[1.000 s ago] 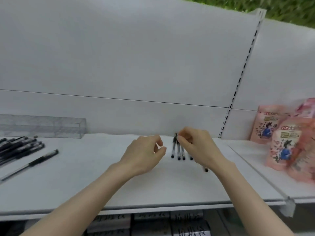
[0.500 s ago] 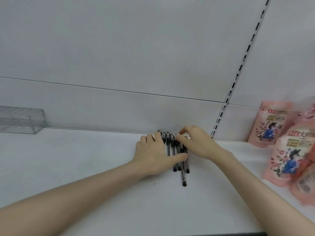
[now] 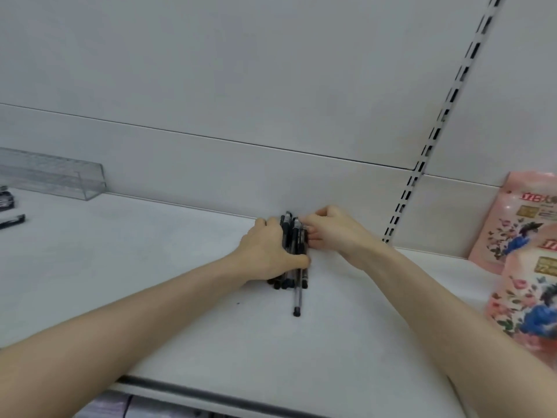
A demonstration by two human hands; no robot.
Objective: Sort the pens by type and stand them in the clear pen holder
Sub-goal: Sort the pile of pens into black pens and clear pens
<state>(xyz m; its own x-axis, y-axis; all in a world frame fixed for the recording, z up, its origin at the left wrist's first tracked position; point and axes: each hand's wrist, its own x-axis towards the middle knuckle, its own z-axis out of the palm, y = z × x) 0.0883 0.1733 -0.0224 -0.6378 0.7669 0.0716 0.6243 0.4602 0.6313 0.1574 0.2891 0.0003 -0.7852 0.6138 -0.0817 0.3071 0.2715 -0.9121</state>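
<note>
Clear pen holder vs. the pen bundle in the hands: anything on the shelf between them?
Head view: bare white shelf between the clear pen holder and the pen bundle.

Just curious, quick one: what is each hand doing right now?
Left hand: closed around the bundle of pens on the shelf.
Right hand: fingers curled against the same bundle.

Black pens [image 3: 294, 245], white shelf [image 3: 180, 251] (pink floral pouches [image 3: 524, 224])
</note>
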